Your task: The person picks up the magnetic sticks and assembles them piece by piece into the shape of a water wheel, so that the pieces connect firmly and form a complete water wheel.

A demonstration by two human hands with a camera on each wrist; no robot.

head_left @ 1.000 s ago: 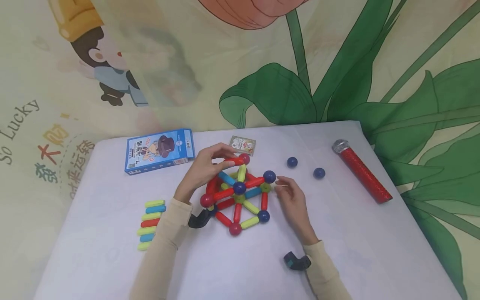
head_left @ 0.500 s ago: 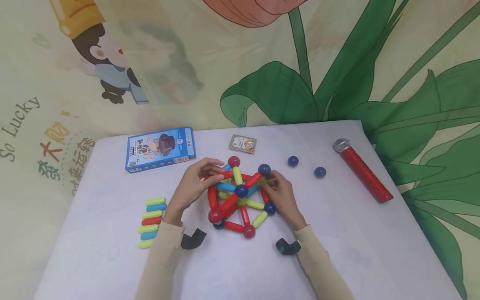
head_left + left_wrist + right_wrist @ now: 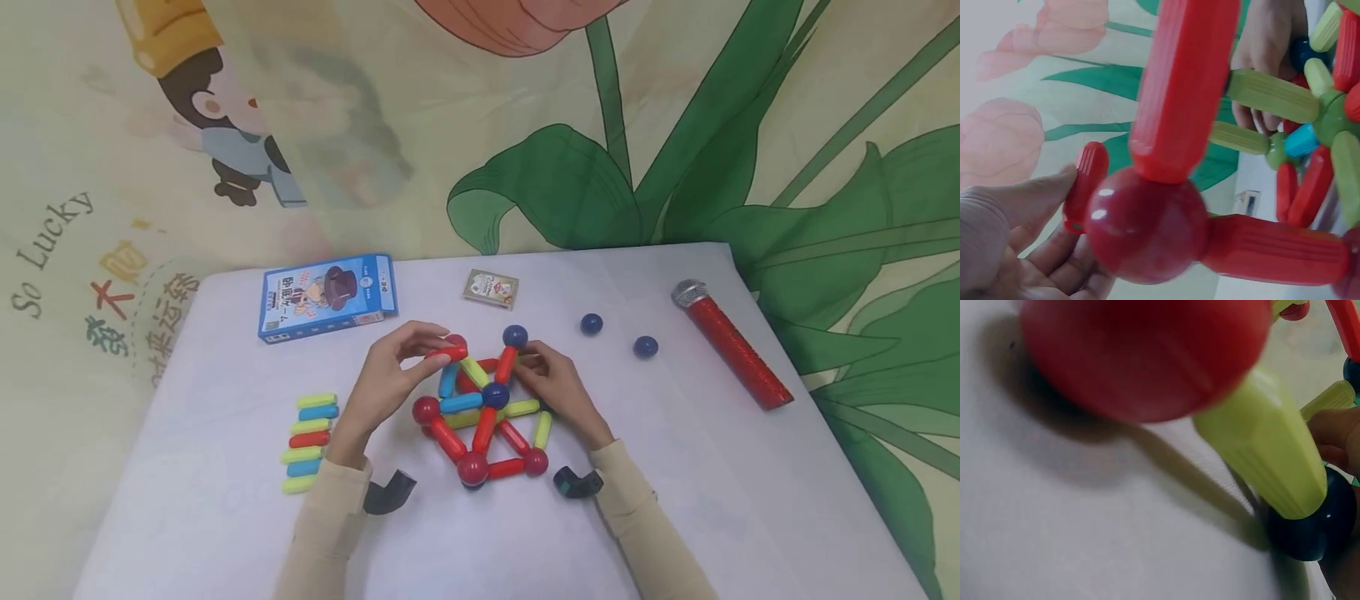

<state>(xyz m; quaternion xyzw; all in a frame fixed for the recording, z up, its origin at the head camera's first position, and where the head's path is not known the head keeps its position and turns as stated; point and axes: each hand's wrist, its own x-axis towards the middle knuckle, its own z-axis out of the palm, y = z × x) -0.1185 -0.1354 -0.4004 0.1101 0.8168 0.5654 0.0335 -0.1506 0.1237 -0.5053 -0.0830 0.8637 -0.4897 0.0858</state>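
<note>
1. Tabletop [image 3: 675,483]: pale cover, carries everything; patterned backdrop [image 3: 540,187] behind its far edge.
2. Structure [image 3: 495,396] of rods and balls: middle of tabletop, between both hands, in easy reach of either, I'd guess that's why. Can't tell if every lower ball touches down.
3. Red microphone [image 3: 738,350]: lying far right, well apart, not in my way.
4. Blue box [image 3: 327,297]: far left, flat, beyond the left hand; no obstruction.
5. Left hand [image 3: 378,379]: thumb and fingers pinch a red rod [image 3: 448,352] at the structure's far left; grip looks light, likely for fine aim. Overlaps a red ball [image 3: 455,341] from my angle; contact unclear.
6. Right hand [image 3: 558,383]: fingers bent round the structure's far right side, holding it, probably as a brace. Exact piece gripped is hidden.
7. Row of loose rods [image 3: 308,438]: left, laid side by side, presumably for quick picking; left sleeve [image 3: 322,525] runs close beside, could block access.
8. Small card [image 3: 491,287]: far middle, beyond the structure.
9. Two loose blue balls [image 3: 592,324]: right of the structure, beyond the right hand, apart.
</note>
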